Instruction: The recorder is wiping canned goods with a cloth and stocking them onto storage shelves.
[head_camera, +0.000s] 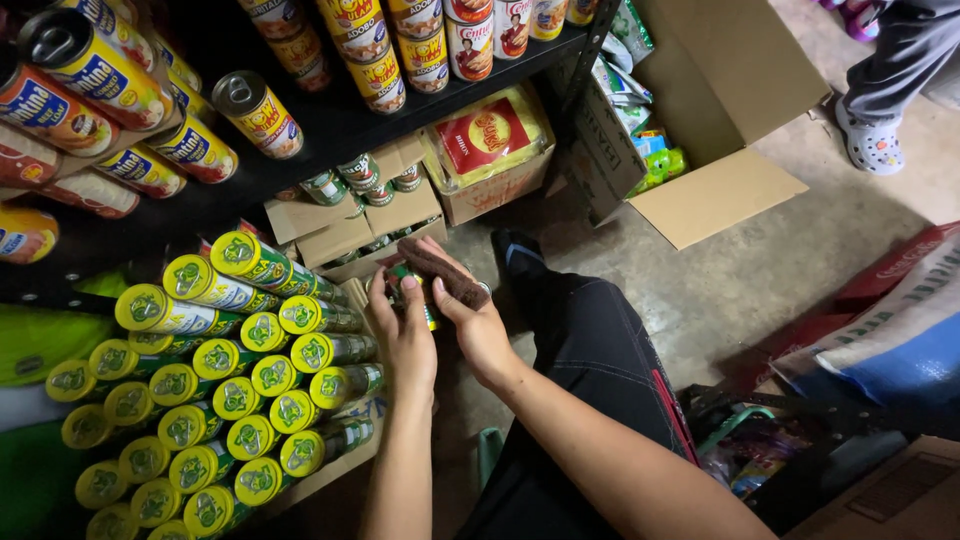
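Here a small green-labelled metal can (412, 290) sits gripped in the left hand (402, 335), long axis running near-to-far, while the right hand (478, 330) presses a brown cloth pad (445, 272) onto its far end, just right of stacked yellow-lidded cans (240, 380).

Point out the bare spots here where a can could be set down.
Bare concrete floor lies between the open cardboard box and the sacks. The low shelf of green-lidded cans and the box of tins are packed tight.

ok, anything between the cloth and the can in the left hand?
Nothing visible. The right hand presses the brown cloth straight onto the can held by the left hand; the cloth touches it.
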